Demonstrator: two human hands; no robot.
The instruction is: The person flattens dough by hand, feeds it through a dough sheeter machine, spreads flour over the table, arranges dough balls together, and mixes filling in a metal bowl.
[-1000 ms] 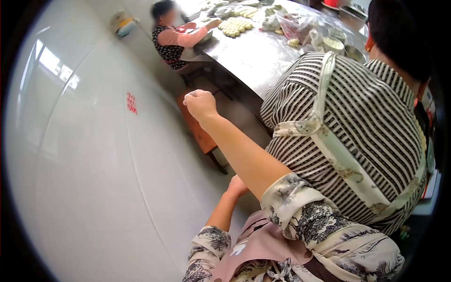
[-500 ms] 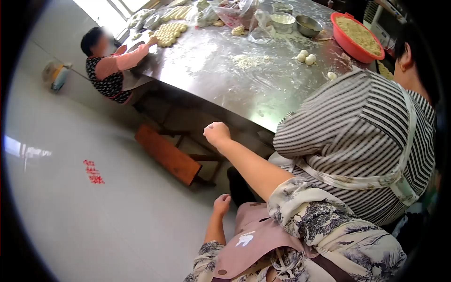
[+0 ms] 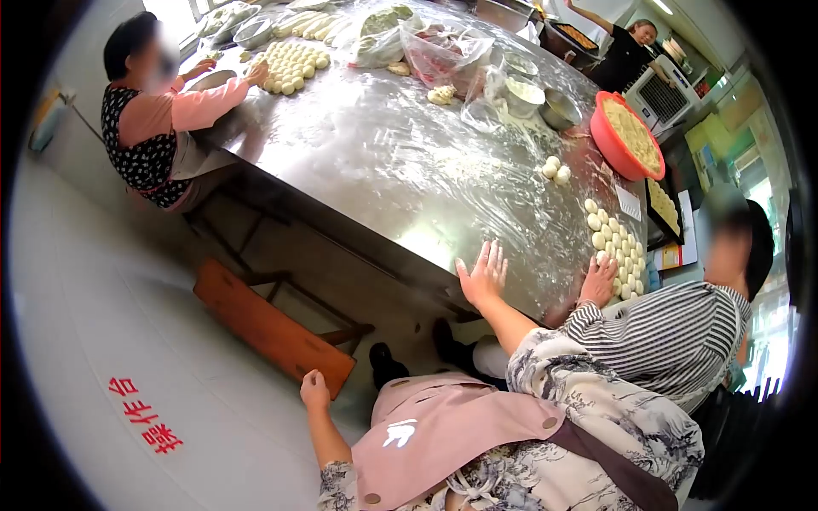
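My right hand [image 3: 484, 277] is open, fingers spread, at the near edge of the floured metal table [image 3: 358, 170], with nothing in it. Lower on the left, my left hand [image 3: 315, 390] hangs in front of the wooden bench [image 3: 264, 319]; its fingers are curled, and whether anything is inside is hidden. Just right of my right hand, a co-worker in a striped top [image 3: 656, 336] rests a hand on rows of small dough balls [image 3: 619, 247]. A few more dough balls [image 3: 556, 170] lie farther back on the table.
A seated person [image 3: 162, 111] is at the table's left end beside many dough pieces [image 3: 294, 66]. A red basin [image 3: 626, 136], metal bowls [image 3: 560, 109] and plastic bags [image 3: 443, 55] stand on the table. Another person [image 3: 626, 55] is at the back right.
The view has swung toward the table. My right hand has gone from curled to spread at the table edge. The striped-top co-worker now appears farther right, with a hand visible.
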